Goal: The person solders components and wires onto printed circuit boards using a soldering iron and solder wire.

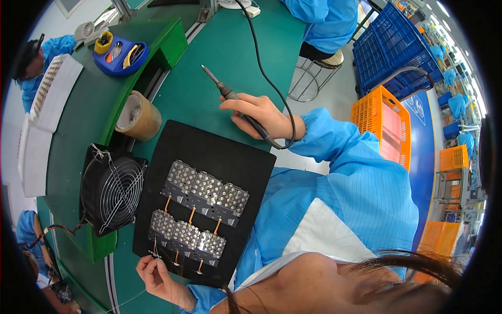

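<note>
Here our left hand [163, 280] pinches what looks like a thin wire [156, 246] at the lower row of circuit boards [186, 234], on the black mat [172, 141]; a slip could bend it. Our right hand [264, 116] grips the soldering iron [228, 91]; its cable [260, 52], snagging, could swing it astray.

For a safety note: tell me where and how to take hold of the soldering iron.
Probably best by the dark handle of the soldering iron, coming from the cord end, as the right hand does: the slim metal tip points the other way.
</note>
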Demonstrator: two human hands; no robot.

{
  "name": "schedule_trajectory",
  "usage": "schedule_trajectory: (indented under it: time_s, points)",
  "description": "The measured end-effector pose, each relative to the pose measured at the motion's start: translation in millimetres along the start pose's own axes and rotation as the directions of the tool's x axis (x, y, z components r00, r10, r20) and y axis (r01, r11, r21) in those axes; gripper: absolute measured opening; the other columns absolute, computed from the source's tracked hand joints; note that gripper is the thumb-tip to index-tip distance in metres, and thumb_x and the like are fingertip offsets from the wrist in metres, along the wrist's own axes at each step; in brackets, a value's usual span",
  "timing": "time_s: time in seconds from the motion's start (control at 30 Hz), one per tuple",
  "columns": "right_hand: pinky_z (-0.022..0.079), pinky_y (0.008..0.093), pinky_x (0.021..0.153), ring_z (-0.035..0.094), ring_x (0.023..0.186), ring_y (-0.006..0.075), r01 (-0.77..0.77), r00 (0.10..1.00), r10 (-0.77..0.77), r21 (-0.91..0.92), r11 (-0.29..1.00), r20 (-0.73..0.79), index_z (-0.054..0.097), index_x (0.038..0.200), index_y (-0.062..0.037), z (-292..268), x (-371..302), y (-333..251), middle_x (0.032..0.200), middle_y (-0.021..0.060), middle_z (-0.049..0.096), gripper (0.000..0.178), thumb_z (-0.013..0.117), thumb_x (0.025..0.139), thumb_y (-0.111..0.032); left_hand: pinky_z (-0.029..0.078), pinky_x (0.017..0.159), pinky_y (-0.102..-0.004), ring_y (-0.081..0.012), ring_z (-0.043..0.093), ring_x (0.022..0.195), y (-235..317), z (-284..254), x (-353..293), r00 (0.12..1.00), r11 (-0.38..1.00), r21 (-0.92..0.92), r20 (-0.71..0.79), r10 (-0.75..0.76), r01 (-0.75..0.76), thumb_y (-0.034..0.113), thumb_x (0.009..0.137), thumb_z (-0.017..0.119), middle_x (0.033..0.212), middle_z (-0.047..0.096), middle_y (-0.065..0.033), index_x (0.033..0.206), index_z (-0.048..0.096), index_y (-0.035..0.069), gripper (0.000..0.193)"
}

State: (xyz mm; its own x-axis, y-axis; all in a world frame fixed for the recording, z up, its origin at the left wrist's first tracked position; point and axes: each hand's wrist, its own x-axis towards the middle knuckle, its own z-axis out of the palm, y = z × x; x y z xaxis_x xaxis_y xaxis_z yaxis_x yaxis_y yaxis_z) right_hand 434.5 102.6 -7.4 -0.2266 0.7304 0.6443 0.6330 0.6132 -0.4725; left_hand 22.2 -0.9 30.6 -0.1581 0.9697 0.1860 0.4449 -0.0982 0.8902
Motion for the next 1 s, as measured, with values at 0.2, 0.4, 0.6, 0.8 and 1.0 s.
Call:
schedule_trajectory:
  time_s: [0.2, 0.4, 0.6, 0.8, 1.0]
  points:
    - [0.043, 0.0340, 0.047, 0.056, 0.057, 0.0226, 0.028, 0.999, -0.030, -0.067, 0.997, -0.027, 0.055, 0.118, -0.0094, 0.8, 2.4, 1.5, 0.084, 0.0067, 0.052, 0.048, 0.065, 0.074, 0.006, 0.042, 0.089, -0.0290, -0.0189, 0.052, 0.100, 0.3, 1.4, 0.9, 1.000, 0.999, -0.020, -0.002, -0.025, 0.025, 0.007, 0.090, 0.064, 0.111, 0.053, -0.0094, 0.092, 0.062, -0.001, 0.009]
    - [0.046, 0.0319, 0.046, 0.057, 0.055, 0.0231, 0.085, 0.995, -0.080, -0.100, 0.991, 0.051, 0.057, 0.118, -0.0053, 2.3, 0.6, 7.1, 0.088, 0.0098, 0.058, 0.041, 0.065, 0.079, 0.005, 0.038, 0.095, -0.0310, -0.0173, 0.051, 0.104, -3.9, 1.1, 2.9, 0.997, 0.999, -0.018, 0.062, -0.046, 0.048, 0.015, 0.094, 0.063, 0.115, 0.053, -0.0092, 0.097, 0.059, 0.003, 0.014]
    - [0.044, 0.0324, 0.044, 0.057, 0.054, 0.0212, 0.106, 0.994, -0.104, -0.141, 0.984, 0.024, 0.058, 0.117, -0.0049, 0.4, -1.7, 3.0, 0.086, 0.0078, 0.055, 0.043, 0.067, 0.076, 0.005, 0.045, 0.086, -0.0314, -0.0201, 0.056, 0.095, -135.8, -77.3, 95.2, 0.293, 0.198, -0.269, 0.383, -0.876, 0.942, 0.004, 0.087, 0.063, 0.105, 0.058, -0.0113, 0.088, 0.060, -0.001, 0.006]
    - [0.044, 0.0338, 0.045, 0.056, 0.054, 0.0218, 0.086, 0.996, -0.083, -0.112, 0.990, 0.033, 0.056, 0.119, -0.0054, 4.7, -2.4, 4.4, 0.087, 0.0082, 0.054, 0.045, 0.067, 0.077, 0.004, 0.048, 0.082, -0.0328, -0.0221, 0.058, 0.093, -149.4, -74.9, 113.5, -0.807, -0.975, 0.026, 0.567, -0.168, 0.221, 0.000, 0.084, 0.065, 0.101, 0.061, -0.0125, 0.087, 0.061, -0.002, 0.005]
    - [0.045, 0.0331, 0.045, 0.058, 0.055, 0.0221, 0.106, 0.994, -0.105, -0.164, 0.981, 0.014, 0.054, 0.121, -0.0050, 4.9, -0.3, 3.4, 0.089, 0.0073, 0.054, 0.049, 0.067, 0.074, 0.000, 0.050, 0.081, -0.0326, -0.0244, 0.060, 0.094, -91.9, -29.4, 90.9, -0.451, -0.458, -0.063, 0.331, 0.829, -0.887, -0.005, 0.084, 0.068, 0.102, 0.061, -0.0132, 0.091, 0.064, -0.004, 0.008]
